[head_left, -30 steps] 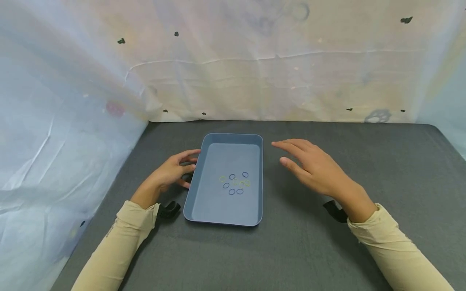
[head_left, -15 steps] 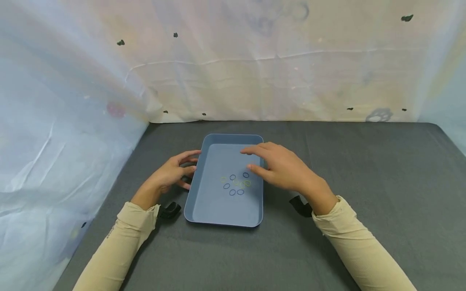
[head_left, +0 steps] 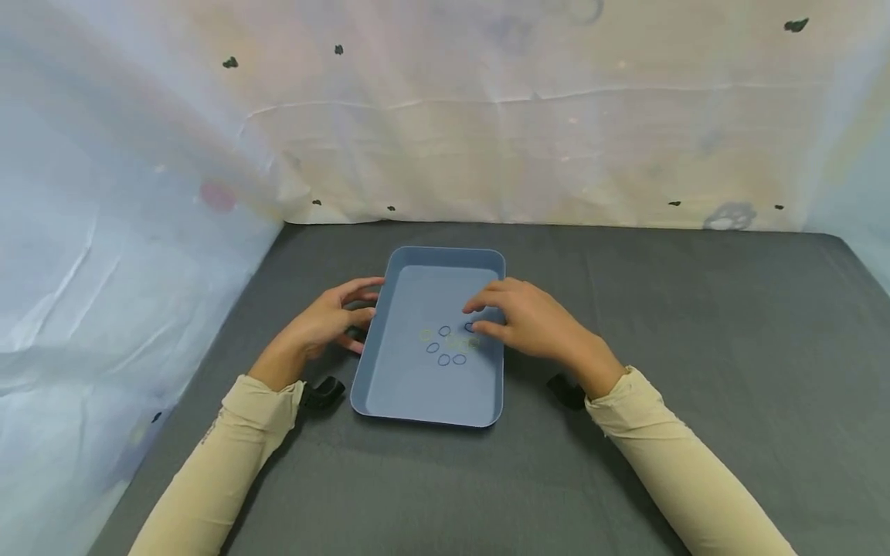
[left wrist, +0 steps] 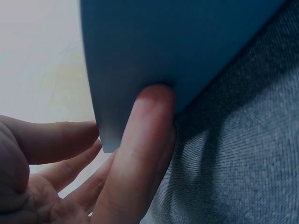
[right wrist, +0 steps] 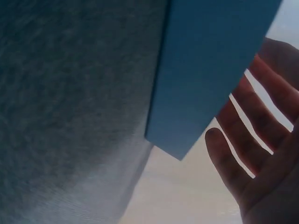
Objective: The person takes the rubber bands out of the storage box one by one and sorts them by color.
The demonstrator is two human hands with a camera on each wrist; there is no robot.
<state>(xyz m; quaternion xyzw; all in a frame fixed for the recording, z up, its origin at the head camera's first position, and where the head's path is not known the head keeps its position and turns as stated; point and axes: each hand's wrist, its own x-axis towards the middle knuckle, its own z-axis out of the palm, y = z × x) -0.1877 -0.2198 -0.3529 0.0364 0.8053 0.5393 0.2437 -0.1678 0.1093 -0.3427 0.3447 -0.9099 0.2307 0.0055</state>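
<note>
A shallow blue-grey tray lies on the table, with several thin dark blue rings and yellow rings scattered inside; they look like small rubber bands. My left hand rests its fingertips against the tray's left outer wall; in the left wrist view a finger presses on that wall. Over the tray's right side hovers my right hand, fingers loosely bent, thumb and forefinger apart above a dark blue ring. In the right wrist view the tray's outer wall hides the fingertips.
Dark grey cloth covers the table. A pale patterned curtain hangs along the far edge, and another bluish sheet runs down the left side. Each wrist carries a black strap or mount.
My right hand has moved left from beside the tray to over its right part, then lowered with fingers bending towards the rings. The left hand has stayed against the tray.
</note>
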